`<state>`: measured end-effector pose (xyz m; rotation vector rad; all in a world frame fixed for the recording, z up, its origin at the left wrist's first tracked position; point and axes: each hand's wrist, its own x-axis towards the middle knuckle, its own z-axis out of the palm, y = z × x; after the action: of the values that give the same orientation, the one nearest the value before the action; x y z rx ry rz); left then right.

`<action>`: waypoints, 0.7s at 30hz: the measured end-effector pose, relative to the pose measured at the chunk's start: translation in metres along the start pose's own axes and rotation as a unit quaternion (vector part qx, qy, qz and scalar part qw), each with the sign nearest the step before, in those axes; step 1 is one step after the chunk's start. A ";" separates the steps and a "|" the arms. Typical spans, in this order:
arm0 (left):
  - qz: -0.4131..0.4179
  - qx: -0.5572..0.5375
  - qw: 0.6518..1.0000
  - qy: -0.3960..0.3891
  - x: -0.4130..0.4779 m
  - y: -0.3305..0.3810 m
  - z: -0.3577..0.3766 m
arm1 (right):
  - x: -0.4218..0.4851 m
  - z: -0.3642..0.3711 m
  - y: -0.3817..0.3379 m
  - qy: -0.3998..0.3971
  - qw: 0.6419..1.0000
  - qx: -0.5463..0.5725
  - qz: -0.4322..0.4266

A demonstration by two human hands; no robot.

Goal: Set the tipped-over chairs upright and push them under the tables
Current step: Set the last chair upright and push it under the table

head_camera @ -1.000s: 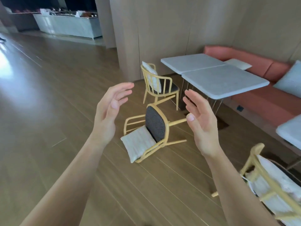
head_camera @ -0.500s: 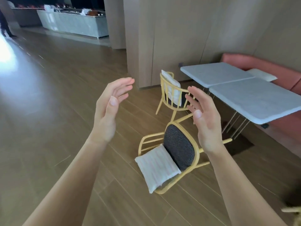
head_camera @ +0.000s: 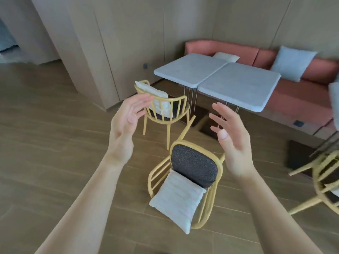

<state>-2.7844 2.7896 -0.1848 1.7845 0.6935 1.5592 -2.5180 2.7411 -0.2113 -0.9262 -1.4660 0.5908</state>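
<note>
Head camera: A person's left hand [head_camera: 124, 125] and right hand [head_camera: 233, 142] are raised palm to palm above a wood-plank floor [head_camera: 55, 143]. The fingers of both are spread and only slightly bent. Neither hand holds or touches anything.

Between and below the hands lies the tipped-over chair [head_camera: 194, 165], a yellow frame with a dark speckled seat. It is down on the floor just in front of the person, seat turned toward the camera and legs pointing toward the tables. A white cushion [head_camera: 178, 197] rests against its lower frame and reaches down to the floor.

Beyond the left hand stands an upright chair [head_camera: 170, 114] of the same make, drawn close to the near corner of two grey-topped tables [head_camera: 238, 83] pushed edge to edge. A pale cushion [head_camera: 159, 101] leans against its backrest.

Behind the tables a salmon bench [head_camera: 297, 99] runs along the panelled wall [head_camera: 128, 43], with a light blue pillow [head_camera: 291, 63] propped on it.

At the right edge a second yellow chair [head_camera: 322, 180] sits tilted, partly cut off by the frame.
</note>
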 end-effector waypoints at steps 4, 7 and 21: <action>-0.006 -0.017 1.000 -0.020 0.036 -0.057 -0.018 | 0.045 0.029 0.045 0.030 0.999 -0.026 -0.002; -0.049 -0.044 0.996 -0.059 0.058 -0.088 -0.022 | 0.063 0.048 0.063 0.060 0.997 -0.034 0.025; -0.140 -0.157 0.951 -0.227 0.121 -0.315 0.029 | 0.107 0.058 0.201 0.177 0.966 -0.141 0.123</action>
<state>-2.7278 3.0790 -0.3509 1.6349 0.4219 0.9586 -2.5286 2.9483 -0.3216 -1.3762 -1.1347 0.3736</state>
